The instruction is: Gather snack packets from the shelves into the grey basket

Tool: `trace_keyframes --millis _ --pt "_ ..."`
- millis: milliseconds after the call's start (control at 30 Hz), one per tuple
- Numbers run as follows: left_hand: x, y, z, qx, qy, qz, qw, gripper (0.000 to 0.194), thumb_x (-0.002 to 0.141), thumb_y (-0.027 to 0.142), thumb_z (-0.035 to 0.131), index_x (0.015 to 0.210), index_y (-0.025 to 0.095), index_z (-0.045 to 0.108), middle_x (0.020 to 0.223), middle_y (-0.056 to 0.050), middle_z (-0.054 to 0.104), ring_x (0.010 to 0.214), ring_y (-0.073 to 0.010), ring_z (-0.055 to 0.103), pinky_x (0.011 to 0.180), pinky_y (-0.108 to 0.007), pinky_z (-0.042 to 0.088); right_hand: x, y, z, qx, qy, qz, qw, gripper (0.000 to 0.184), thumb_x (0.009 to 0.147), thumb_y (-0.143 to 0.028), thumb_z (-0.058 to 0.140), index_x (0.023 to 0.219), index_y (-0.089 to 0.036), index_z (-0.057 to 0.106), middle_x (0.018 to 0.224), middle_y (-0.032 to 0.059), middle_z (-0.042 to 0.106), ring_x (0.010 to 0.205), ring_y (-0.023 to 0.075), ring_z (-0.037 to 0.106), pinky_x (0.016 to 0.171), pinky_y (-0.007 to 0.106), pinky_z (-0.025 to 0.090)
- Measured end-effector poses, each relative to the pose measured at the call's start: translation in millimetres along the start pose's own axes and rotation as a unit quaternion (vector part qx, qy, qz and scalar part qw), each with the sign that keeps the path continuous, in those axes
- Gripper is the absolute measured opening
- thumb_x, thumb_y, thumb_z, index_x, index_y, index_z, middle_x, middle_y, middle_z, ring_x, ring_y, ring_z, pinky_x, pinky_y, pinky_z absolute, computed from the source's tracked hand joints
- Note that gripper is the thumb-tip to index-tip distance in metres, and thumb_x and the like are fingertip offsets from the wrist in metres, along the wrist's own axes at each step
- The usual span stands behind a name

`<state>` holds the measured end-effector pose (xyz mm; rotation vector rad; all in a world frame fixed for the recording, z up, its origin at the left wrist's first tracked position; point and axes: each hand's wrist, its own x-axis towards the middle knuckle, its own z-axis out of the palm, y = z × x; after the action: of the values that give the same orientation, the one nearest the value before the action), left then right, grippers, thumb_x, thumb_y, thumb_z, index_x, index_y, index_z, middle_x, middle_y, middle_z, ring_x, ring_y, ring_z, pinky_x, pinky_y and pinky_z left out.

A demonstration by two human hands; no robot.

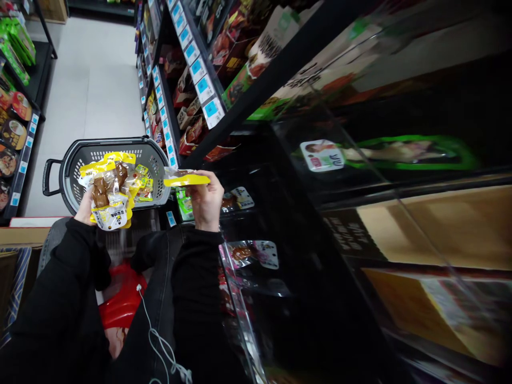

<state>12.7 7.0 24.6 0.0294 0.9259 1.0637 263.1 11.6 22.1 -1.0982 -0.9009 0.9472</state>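
Note:
My left hand [84,209] is closed around several clear snack packs [110,194] with yellow edges and brown meat inside, held over the near side of a grey shopping basket [156,160]. In my right hand [207,200] is one more snack pack [186,180], edge-on with its yellow border showing, gripped between thumb and fingers at the basket's right rim. Smaller yellow packs [143,184] lie inside the basket. Just right of my right hand, another meat pack [239,199] lies in the dark shelf bin.
Black shelving [276,69] with blue-and-white price tags [203,85] rises along the right. A pink-edged meat pack [252,253] lies in a lower bin. Below me is a red stool [122,298], and a white cable [160,341] hangs over my leg. Grey floor [90,80] runs ahead.

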Motion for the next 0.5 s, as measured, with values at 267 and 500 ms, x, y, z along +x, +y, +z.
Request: trace_keyframes --millis 267,500 --pt "1 2 -4.4 -0.018 -0.009 0.012 1.000 0.034 0.091 0.029 0.037 0.106 0.011 0.061 0.080 -0.009 0.074 0.084 -0.0249 0.069 0.085 -0.038 0.053 -4 5 4 0.003 -0.022 -0.029 0.999 0.025 0.067 -0.041 0.069 0.067 -0.018 0.061 0.062 -0.0022 0.057 0.056 0.0096 0.053 0.055 0.022 0.042" --pt "1 3 -5.9 -0.032 -0.031 0.008 0.999 0.038 0.090 0.033 0.037 0.108 0.009 0.060 0.080 -0.011 0.073 0.083 -0.0265 0.069 0.083 -0.039 0.054 -18 -27 1 -0.045 -0.168 -0.024 0.984 0.012 0.067 -0.030 0.074 0.073 -0.020 0.069 0.069 0.0000 0.066 0.063 0.0122 0.062 0.060 0.025 0.051"
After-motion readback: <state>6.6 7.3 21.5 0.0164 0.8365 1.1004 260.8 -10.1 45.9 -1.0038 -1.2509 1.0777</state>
